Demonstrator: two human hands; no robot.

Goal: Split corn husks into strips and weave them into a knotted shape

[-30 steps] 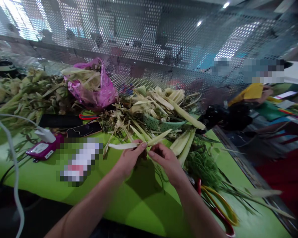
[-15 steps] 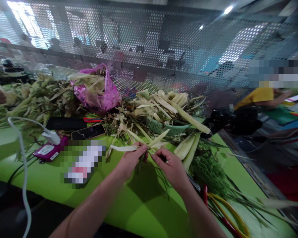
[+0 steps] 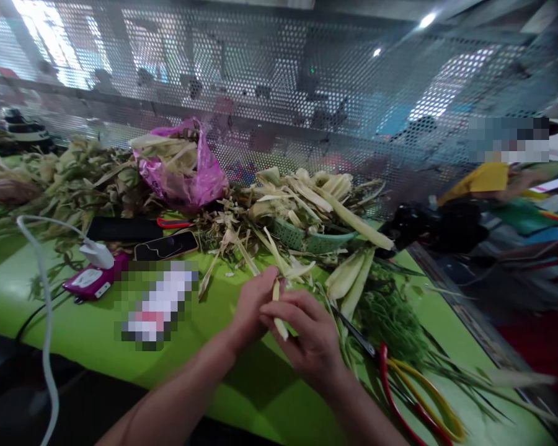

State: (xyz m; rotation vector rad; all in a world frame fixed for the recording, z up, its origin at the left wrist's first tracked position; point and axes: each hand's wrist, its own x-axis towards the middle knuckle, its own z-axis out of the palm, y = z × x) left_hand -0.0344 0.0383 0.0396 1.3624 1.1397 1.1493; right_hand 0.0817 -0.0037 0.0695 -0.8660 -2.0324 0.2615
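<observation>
My left hand (image 3: 255,300) is closed around a small corn husk piece (image 3: 294,269) with pale pointed strips fanning out beyond the fingers. My right hand (image 3: 307,325) pinches a narrow pale husk strip (image 3: 279,316) that hangs down towards me. Both hands meet over the green tabletop (image 3: 177,359), and the fingers hide where the strips join. To the right of my right hand lie scissors (image 3: 385,365) with red and yellow handles. Broad pale husks (image 3: 348,279) rest just beyond that hand.
A green basket (image 3: 316,241) heaped with husks stands behind my hands. A pink plastic bag (image 3: 186,183) of husks is beside a large husk pile (image 3: 88,173). Phone (image 3: 166,246), purple power strip (image 3: 88,282) with white cable, and feathery greens (image 3: 390,316) lie around. Another person's hand (image 3: 9,191) is far left.
The long pale strip that stuck out left of my left hand now runs down towards me between both hands. My right hand has shifted left against my left hand.
</observation>
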